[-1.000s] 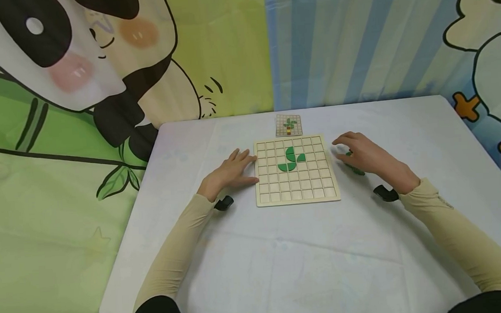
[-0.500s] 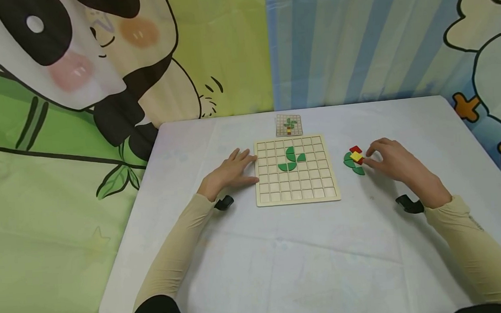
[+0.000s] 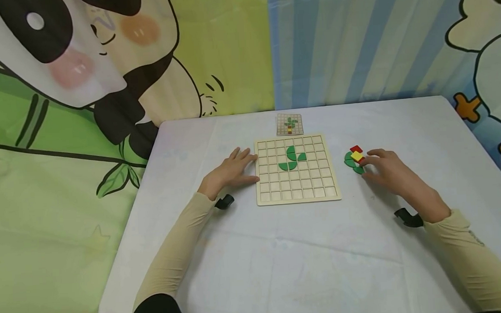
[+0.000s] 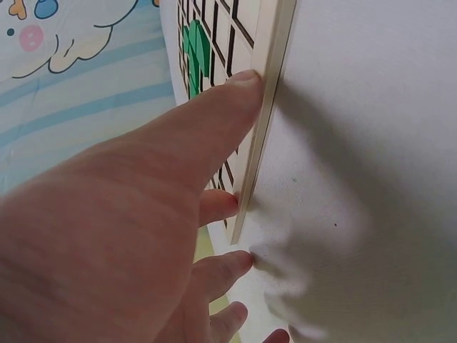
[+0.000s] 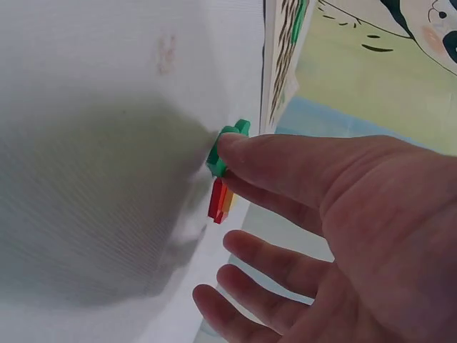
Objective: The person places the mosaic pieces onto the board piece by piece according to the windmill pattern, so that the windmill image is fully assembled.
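My left hand (image 3: 227, 173) lies with fingers spread at the left edge of a pale wooden grid board (image 3: 299, 189); in the left wrist view the thumb touches its rim. Several green rounded pieces (image 3: 291, 153) sit in the board's squares. Right of the board is a small pile: a yellow square (image 3: 357, 156), red squares (image 3: 356, 148) and green pieces (image 3: 349, 160). My right hand (image 3: 389, 170) is at the pile's near side. Its thumb and index finger pinch a green quarter-round piece (image 5: 216, 160), partly hidden by the thumb; the other fingers are loosely bent.
A small pattern card (image 3: 289, 124) lies behind the board, printed with a green, red and yellow figure on a grid. The white-covered table (image 3: 290, 263) runs back to a cartoon-printed curtain (image 3: 228, 49). A dark wrist-camera mount (image 3: 408, 217) hangs under each wrist.
My right hand drew back right from above the pile, uncovering it, then lowered slightly and closed its thumb and index finger on a green piece. The left hand has stayed put.
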{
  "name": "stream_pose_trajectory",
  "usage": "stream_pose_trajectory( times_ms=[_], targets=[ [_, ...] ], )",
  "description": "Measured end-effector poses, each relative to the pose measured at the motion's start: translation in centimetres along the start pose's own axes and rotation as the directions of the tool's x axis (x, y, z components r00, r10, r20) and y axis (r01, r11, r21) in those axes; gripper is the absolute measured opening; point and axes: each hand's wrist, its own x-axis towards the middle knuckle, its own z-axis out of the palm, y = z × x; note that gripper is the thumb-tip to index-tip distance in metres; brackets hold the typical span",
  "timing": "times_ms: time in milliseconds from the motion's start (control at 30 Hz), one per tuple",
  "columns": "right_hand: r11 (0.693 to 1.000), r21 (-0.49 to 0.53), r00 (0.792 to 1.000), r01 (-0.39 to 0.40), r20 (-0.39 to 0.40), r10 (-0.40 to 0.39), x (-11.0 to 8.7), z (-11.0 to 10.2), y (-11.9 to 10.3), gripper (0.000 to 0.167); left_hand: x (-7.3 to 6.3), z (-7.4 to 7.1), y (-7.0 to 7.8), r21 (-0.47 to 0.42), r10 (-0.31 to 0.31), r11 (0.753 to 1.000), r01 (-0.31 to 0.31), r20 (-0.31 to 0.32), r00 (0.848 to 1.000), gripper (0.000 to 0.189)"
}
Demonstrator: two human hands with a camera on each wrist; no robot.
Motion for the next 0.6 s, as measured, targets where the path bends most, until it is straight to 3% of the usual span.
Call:
stream_pose_trajectory(
  times_ms=[400, 600],
  targets=[
    [1.000, -0.016, 1.000, -0.013, -0.014, 0.013, -0.3, 0.6, -0.6, 0.035, 0.0, -0.1, 0.3, 0.009, -0.015, 1.000, 0.015, 0.011, 1.000, 0.081],
    [0.998, -0.009, 0.996, 0.060, -0.060, -0.060, -0.2, -0.1, -1.3, 0.031, 0.0, -0.1, 0.3, 0.017, -0.010, 1.000, 0.010, 0.007, 1.000, 0.080]
  ],
)
